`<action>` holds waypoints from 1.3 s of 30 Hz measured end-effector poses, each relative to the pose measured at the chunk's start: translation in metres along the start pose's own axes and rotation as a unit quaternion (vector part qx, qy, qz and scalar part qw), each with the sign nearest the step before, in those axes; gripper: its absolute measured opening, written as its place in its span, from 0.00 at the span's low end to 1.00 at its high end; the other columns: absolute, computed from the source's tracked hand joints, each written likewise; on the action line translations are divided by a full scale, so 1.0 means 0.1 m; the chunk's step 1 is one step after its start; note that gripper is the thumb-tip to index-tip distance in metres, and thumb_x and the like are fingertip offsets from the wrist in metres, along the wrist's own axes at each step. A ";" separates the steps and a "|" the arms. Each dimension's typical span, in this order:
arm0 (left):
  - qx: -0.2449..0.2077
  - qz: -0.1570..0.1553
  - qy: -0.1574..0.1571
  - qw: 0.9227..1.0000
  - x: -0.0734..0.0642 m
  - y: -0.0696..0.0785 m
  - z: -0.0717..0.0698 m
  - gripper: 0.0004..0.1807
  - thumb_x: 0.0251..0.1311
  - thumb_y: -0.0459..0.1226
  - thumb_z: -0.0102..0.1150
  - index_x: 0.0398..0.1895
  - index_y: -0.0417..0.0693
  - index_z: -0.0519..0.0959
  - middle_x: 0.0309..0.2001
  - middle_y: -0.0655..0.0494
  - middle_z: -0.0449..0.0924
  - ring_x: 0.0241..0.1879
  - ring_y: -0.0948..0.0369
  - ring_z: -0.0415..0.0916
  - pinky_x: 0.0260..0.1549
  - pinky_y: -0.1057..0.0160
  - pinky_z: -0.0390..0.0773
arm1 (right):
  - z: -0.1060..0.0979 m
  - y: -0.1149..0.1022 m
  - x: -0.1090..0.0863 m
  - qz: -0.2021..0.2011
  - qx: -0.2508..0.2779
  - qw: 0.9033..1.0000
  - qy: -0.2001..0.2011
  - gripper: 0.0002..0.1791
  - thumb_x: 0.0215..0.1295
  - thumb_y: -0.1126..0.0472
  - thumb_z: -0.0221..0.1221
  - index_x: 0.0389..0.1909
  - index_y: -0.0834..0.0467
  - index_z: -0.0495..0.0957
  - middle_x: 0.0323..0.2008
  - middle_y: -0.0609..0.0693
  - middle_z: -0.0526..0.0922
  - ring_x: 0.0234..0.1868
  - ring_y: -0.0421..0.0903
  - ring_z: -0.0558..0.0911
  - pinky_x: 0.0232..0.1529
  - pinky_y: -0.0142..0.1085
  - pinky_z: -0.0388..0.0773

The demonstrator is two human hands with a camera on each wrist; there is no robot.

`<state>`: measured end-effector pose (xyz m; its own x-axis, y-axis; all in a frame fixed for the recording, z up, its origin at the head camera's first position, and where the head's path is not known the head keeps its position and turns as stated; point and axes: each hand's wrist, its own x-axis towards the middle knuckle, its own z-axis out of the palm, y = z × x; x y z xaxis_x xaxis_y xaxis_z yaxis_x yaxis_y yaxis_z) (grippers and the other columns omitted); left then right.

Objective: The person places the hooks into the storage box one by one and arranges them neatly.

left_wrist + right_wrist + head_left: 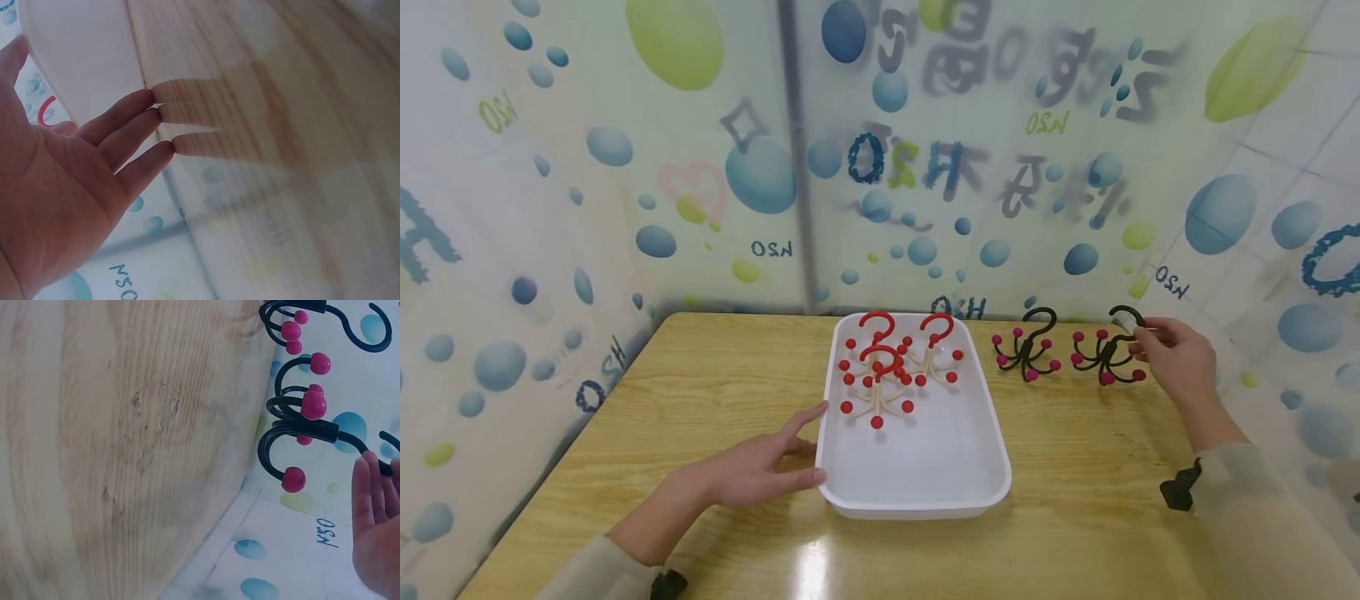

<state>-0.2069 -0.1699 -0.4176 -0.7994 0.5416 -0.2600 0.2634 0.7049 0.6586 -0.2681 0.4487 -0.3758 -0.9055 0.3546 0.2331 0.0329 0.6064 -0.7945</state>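
Note:
My right hand (pixel 1183 360) pinches the curved top of a black multi-arm hanging hook with pink ball tips (pixel 1107 357), at the right of the table. In the right wrist view, the fingertips (pixel 370 464) meet that hook's bent end. A second black hanging hook (pixel 1026 353) stands just left of it. My left hand (pixel 748 475) lies at the left side of a white tray (pixel 925 475), its fingers spread and touching the tray's edge. Three cream hanging hooks with red tops and ball tips (pixel 877 400) are grouped in the tray's far part.
The wooden table (pixel 722 375) reaches back to a wall sheet (pixel 700 167) printed with blue and green bubbles and lettering. Similar sheets rise at the left and right sides. The tray's raised rim (pixel 917 510) faces the front.

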 end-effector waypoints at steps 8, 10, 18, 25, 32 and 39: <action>-0.001 -0.001 0.001 1.000 -0.01 -0.01 0.00 0.51 0.75 0.64 0.61 0.91 0.72 0.43 0.74 0.53 0.81 0.77 0.43 0.74 0.77 0.29 0.67 | -0.08 -0.16 -0.27 -0.031 -0.017 0.999 -0.008 0.32 0.85 0.42 0.56 0.73 0.63 0.75 0.34 0.19 0.80 0.34 0.19 0.82 0.33 0.22 0.81; 0.000 0.002 0.001 1.000 -0.01 0.00 0.00 0.51 0.75 0.64 0.61 0.91 0.73 0.43 0.74 0.53 0.81 0.77 0.43 0.74 0.77 0.29 0.66 | -0.08 -0.22 -0.35 -0.044 -0.007 0.999 -0.012 0.31 0.85 0.43 0.57 0.72 0.63 0.75 0.36 0.20 0.81 0.35 0.19 0.83 0.32 0.22 0.81; -0.003 0.003 -0.003 1.000 -0.01 -0.01 -0.01 0.52 0.75 0.65 0.61 0.91 0.72 0.42 0.74 0.52 0.81 0.78 0.43 0.73 0.77 0.29 0.67 | 0.00 -0.51 -0.63 -0.095 0.044 0.994 -0.044 0.19 0.84 0.51 0.61 0.64 0.58 0.81 0.37 0.23 0.87 0.37 0.22 0.87 0.32 0.23 0.80; -0.006 0.004 -0.005 1.000 -0.01 -0.01 -0.01 0.52 0.75 0.64 0.61 0.91 0.72 0.42 0.74 0.51 0.80 0.78 0.42 0.73 0.77 0.28 0.67 | 0.16 -0.86 -0.78 -0.131 0.080 0.985 -0.078 0.15 0.84 0.54 0.62 0.62 0.58 0.82 0.40 0.27 0.89 0.40 0.26 0.90 0.42 0.18 0.82; 0.003 0.011 0.000 1.000 0.00 -0.01 -0.01 0.52 0.75 0.65 0.60 0.91 0.72 0.41 0.74 0.51 0.81 0.78 0.41 0.73 0.77 0.29 0.66 | 0.38 -1.15 -0.90 -0.164 0.077 0.979 -0.099 0.19 0.84 0.56 0.61 0.64 0.64 0.81 0.41 0.32 0.88 0.41 0.28 0.89 0.45 0.19 0.84; -0.005 -0.003 -0.006 1.000 0.00 0.01 -0.01 0.52 0.74 0.65 0.61 0.91 0.73 0.42 0.75 0.51 0.80 0.78 0.42 0.73 0.77 0.28 0.67 | 0.67 -1.37 -0.98 -0.179 0.078 0.971 -0.135 0.16 0.84 0.56 0.62 0.61 0.63 0.83 0.48 0.57 0.90 0.41 0.31 0.90 0.44 0.24 0.87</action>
<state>-0.2072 -0.1702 -0.4163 -0.7943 0.5434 -0.2717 0.2543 0.7035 0.6636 -0.2122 0.2836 -0.3274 -0.9258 -0.0717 0.3713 -0.3500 0.5338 -0.7697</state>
